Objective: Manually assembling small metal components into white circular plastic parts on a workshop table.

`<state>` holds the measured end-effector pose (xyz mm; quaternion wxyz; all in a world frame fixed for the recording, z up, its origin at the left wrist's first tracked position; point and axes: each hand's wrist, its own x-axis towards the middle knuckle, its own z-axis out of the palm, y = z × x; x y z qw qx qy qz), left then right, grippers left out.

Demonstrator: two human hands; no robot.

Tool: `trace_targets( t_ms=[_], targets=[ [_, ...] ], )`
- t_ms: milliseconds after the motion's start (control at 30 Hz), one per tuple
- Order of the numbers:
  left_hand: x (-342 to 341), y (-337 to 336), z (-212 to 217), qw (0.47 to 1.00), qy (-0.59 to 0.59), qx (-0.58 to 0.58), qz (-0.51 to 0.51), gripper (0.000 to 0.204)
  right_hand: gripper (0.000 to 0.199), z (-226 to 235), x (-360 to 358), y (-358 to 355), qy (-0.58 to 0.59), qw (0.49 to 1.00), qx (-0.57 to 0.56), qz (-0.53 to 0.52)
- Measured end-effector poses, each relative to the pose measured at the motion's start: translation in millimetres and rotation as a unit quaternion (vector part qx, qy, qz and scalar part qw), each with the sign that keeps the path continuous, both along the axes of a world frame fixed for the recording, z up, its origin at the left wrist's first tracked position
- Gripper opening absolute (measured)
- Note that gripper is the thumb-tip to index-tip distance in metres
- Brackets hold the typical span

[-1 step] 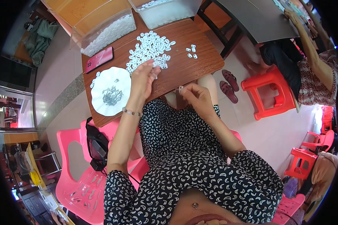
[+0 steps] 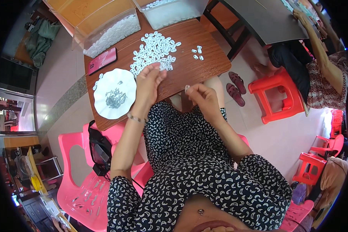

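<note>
My left hand (image 2: 149, 81) is at the near edge of a pile of small white oval plastic pieces with two holes (image 2: 152, 48). Its thumb and fingers pinch one white plastic piece (image 2: 162, 66). Off the table's near edge, above my lap, my right hand (image 2: 204, 99) is closed, with another small white plastic piece (image 2: 187, 88) between thumb and forefinger. Left of my left wrist stands a white scalloped plate (image 2: 101, 94) with many small grey metal parts (image 2: 116, 99) in it; their exact kind is too small to tell.
A pink phone (image 2: 102, 61) lies on the brown table (image 2: 208, 71), near clear bins of white pieces (image 2: 116, 34). Several separate white pieces (image 2: 197, 51) lie at the right. A pink chair (image 2: 79, 193) and red stool (image 2: 276, 94) stand nearby. Another person's arm (image 2: 323, 50) rests at a dark table.
The piece in my right fingertips has moved slightly up, toward the table. My left hand has shifted a little to the right beside the pile.
</note>
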<state>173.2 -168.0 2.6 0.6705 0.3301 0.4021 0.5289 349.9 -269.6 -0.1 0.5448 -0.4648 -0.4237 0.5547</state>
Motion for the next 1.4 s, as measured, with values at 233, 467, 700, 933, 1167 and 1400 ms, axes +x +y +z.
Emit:
trace_targets(
  t_ms=[233,467,700,933,1167,1400],
  targets=[
    [29.6,-70.8,-6.5,0.973,0.152,0.168,-0.032,0.015,0.013,5.7,-12.1,13.7,0.253,0.967,-0.039,-0.021],
    [27.2,-87.6,-8.9,0.996,0.054,0.061,-0.046,0.018,0.014,7.0,-21.4,-1.6,0.205,0.977,-0.051,-0.026],
    [24.3,-89.5,-4.6,0.99,-0.059,-0.064,-0.115,0.022,0.015,8.9,-22.0,-7.3,0.131,0.991,-0.005,-0.02],
    [21.9,-89.9,-12.1,0.971,-0.063,-0.133,-0.19,0.021,0.016,0.0,-18.6,-10.8,0.119,0.992,0.02,-0.028],
    [21.5,-90.8,-9.4,0.972,-0.059,-0.137,-0.183,0.02,0.013,0.6,-16.4,-13.3,0.126,0.992,-0.001,-0.023],
    [10.4,-90.8,-10.0,0.972,-0.071,-0.139,-0.174,0.021,0.014,1.7,-11.5,-14.9,0.116,0.993,0.014,-0.01]
  ],
)
